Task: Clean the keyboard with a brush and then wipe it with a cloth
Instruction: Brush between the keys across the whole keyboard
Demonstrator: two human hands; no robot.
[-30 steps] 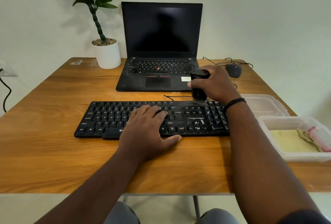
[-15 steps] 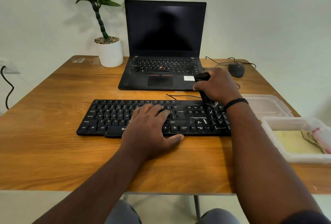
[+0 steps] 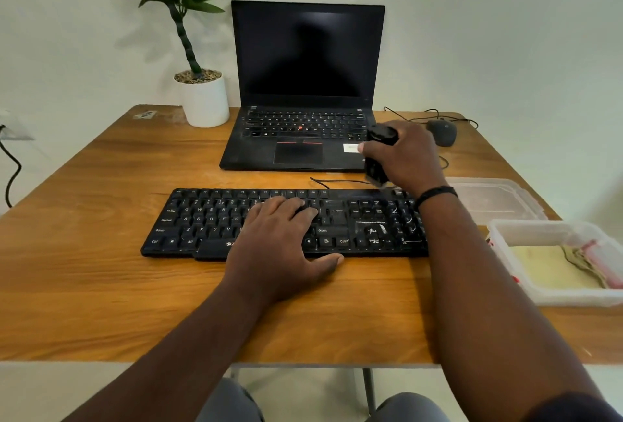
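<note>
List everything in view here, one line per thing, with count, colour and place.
keyboard: one, black, centre of the table, near edge
brush: one, black, above the keyboard's far right corner
laptop: one, black, open with dark screen, behind the keyboard
potted plant: one, green in a white pot, far left of the laptop
mouse: one, dark grey, corded, far right
lid: one, clear, right of the keyboard
plastic container: one, clear, right edge
cloth: one, yellow, inside the container
table: one, wooden brown
wristband: one, black, right wrist
left hand: one, flat on the keyboard
right hand: one, gripping the brush
</note>
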